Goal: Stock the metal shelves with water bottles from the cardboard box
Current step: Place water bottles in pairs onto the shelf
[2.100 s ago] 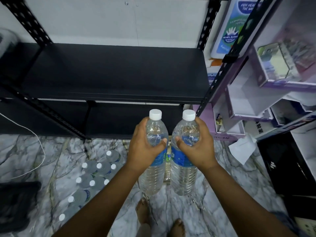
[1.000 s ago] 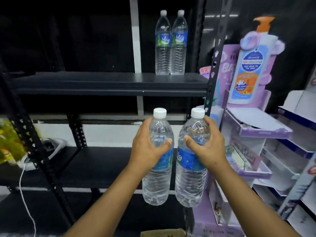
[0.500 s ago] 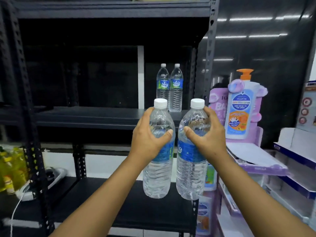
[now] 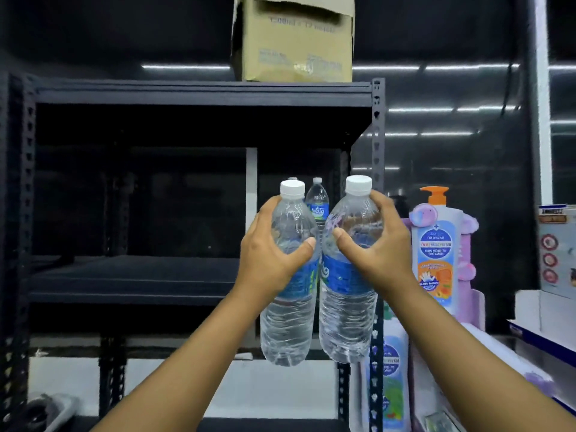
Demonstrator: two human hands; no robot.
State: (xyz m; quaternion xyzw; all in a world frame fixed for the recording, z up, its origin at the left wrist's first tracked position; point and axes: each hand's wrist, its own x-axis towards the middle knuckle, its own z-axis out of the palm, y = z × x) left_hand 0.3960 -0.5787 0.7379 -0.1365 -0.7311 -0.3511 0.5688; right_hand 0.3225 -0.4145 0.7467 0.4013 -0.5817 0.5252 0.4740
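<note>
Before the shelf edge (image 4: 131, 296), two held bottles (image 4: 288, 316)

I see my left hand (image 4: 269, 257) wrapped around one clear plastic water bottle with a white cap and blue label (image 4: 288, 310); my right hand (image 4: 375, 254) grips its twin (image 4: 347, 310), both upright and side by side before the black metal shelf (image 4: 134, 277); two more bottles (image 4: 317, 199) stand behind them; a brown cardboard box (image 4: 293, 42) sits on top.
</note>
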